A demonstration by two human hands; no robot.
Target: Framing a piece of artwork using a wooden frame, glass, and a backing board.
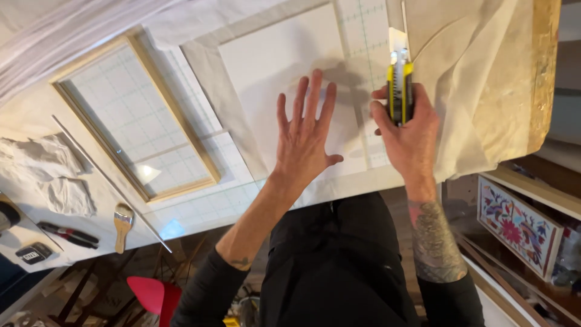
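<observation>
My left hand [305,136] lies flat with fingers spread on a white stretched canvas [272,60] that rests on a strip of raw cloth [209,72]. My right hand [408,130] is closed around a yellow and black utility knife [399,85], blade pointing away from me along the canvas's right edge. Beneath them a gridded cutting mat [369,36] covers the table. Loose cream cloth [466,79] is bunched to the right of the knife.
An empty wooden stretcher frame [181,124] lies at left, with a long metal ruler [109,181] beside it. Crumpled white rags [54,175], a brush [123,224], pliers [69,235] and a small black tool [33,252] sit near the left table edge. A red stool [151,293] stands below; a floral panel [514,224] leans at right.
</observation>
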